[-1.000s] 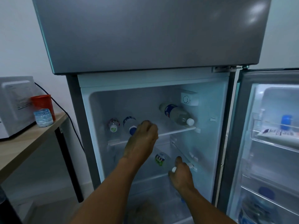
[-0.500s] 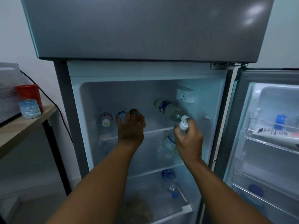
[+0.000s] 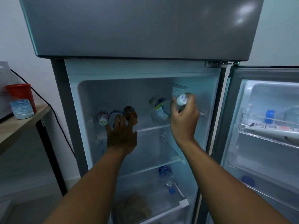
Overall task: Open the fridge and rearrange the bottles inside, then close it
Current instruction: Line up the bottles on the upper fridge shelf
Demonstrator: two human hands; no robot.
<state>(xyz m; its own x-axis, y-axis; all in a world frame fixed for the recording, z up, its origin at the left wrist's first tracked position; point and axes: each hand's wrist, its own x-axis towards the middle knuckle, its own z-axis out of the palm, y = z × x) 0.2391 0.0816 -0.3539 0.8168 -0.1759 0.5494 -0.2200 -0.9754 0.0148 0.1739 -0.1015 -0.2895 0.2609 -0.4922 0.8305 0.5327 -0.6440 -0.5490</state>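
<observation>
Fridge [image 3: 215, 110] open: right hand [image 3: 184, 120] grips clear bottle [image 3: 161, 110]; left hand [image 3: 121, 136] spread at shelf edge [image 3: 150, 127].

We cannot read the bottle labels. Our left hand [image 3: 121, 136] hides part of one bottle [image 3: 115, 113]; the door [image 3: 265, 126] runs off right.

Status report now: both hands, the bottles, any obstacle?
Right hand shut on clear bottle, at top shelf. Left hand open, fingers by brown bottle. Fridge door open. Nothing in the way.
</observation>
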